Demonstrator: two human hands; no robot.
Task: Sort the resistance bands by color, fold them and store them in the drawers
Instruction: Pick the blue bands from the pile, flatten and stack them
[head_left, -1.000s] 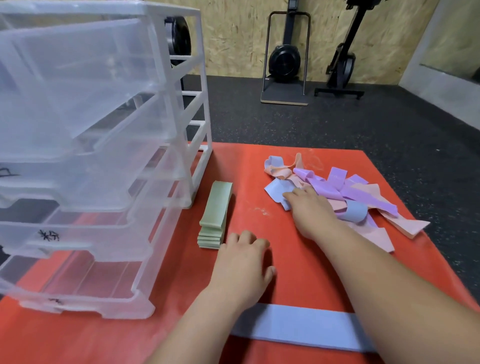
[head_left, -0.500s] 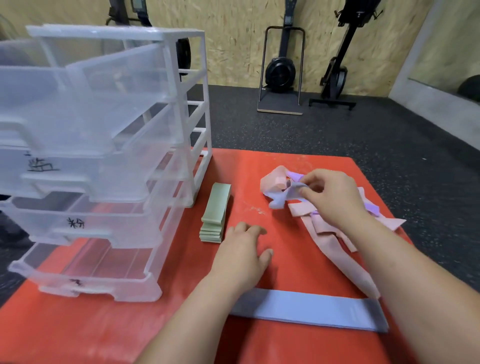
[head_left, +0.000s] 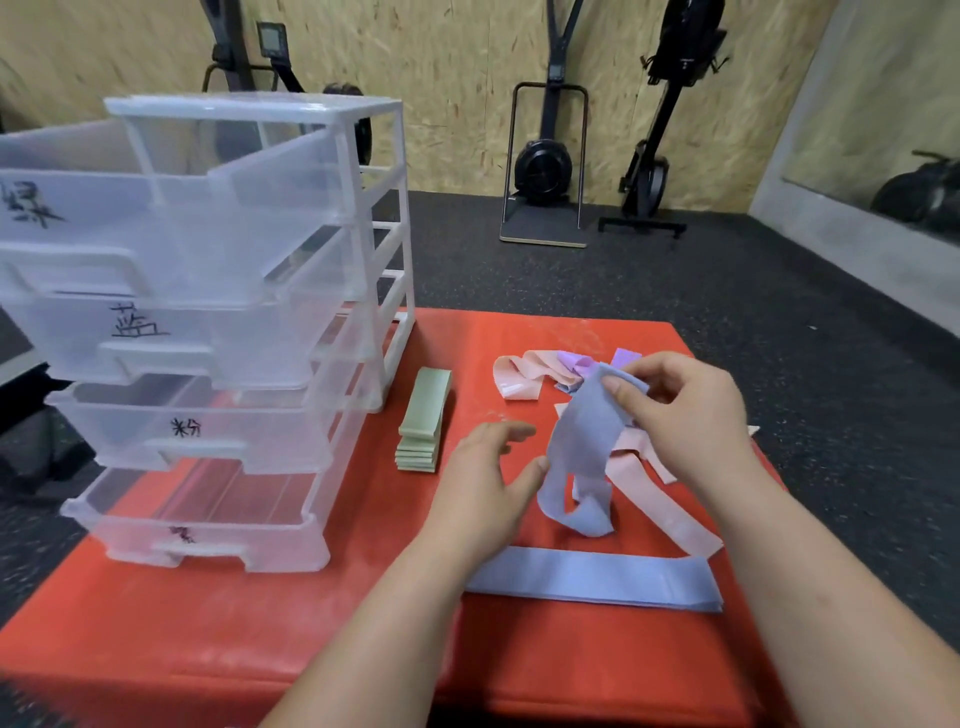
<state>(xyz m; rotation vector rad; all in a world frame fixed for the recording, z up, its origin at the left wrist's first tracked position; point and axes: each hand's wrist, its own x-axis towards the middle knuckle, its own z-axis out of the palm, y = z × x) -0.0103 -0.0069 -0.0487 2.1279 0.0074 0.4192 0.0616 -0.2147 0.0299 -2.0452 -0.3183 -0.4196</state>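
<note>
My right hand pinches the top of a blue band that hangs down in a loop onto the red mat. My left hand hovers open just left of it, thumb close to the band's edge. A flat blue band lies across the mat in front of me. Folded green bands sit stacked beside the clear drawer unit, whose drawers are pulled out and labelled. Pink bands and purple bands lie tangled beyond my right hand.
A long pink band trails toward the mat's right edge. Beyond the mat is dark rubber floor with exercise machines against a wood-panel wall. The drawer unit fills the mat's left side.
My right hand has pulled a blue band out of the pile and lifted it toward me. My left hand has risen off the mat and moved right toward the band.
</note>
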